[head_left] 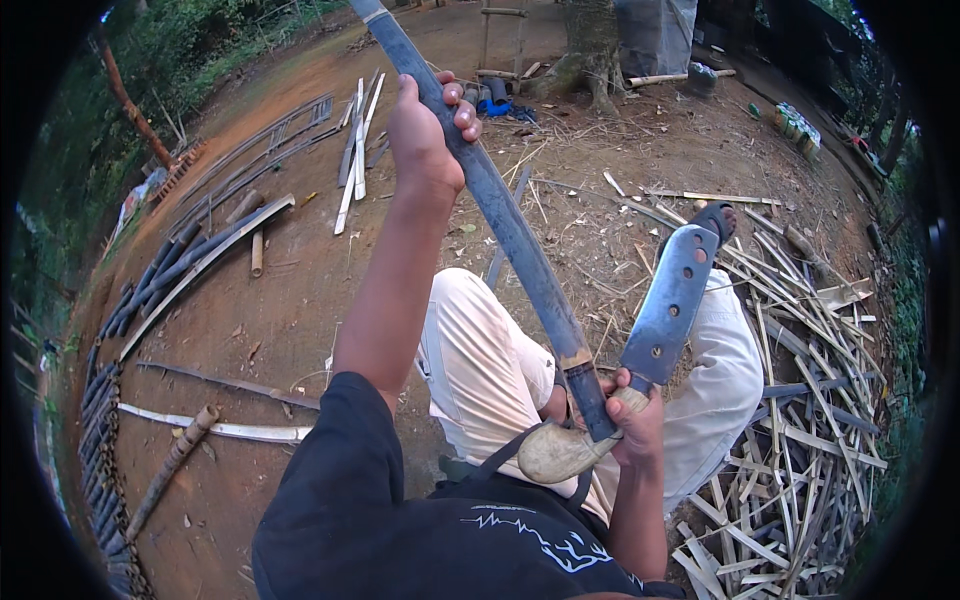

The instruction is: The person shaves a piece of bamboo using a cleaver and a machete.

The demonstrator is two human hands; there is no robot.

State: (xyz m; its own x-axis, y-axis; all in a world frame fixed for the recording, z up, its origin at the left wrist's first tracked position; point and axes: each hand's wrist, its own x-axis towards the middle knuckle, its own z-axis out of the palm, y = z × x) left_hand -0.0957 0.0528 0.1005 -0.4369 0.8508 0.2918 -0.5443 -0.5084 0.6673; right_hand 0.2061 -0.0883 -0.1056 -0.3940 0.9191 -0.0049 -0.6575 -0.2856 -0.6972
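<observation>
Nearest the viewer, a big knife (pixel 668 305) with a broad, holed blade is held upright by the right hand (pixel 634 418), the fingers wrapped tight around its pale wooden handle. The blade's flat is turned up and rises beside a long dark bamboo strip (pixel 500 210). The strip's lower end is met at the right hand, above the lap; the strip runs up and away past the top edge of the view. Farther along, it is gripped by the left hand (pixel 425 135), fingers curled over its edge. To the right, a heap of pale bamboo slivers (pixel 800 430) is seen close against the leg. To the left, bare earth (pixel 290 290) is left open, bordered by rows of dark strips (pixel 165 270) near the rim.
</observation>
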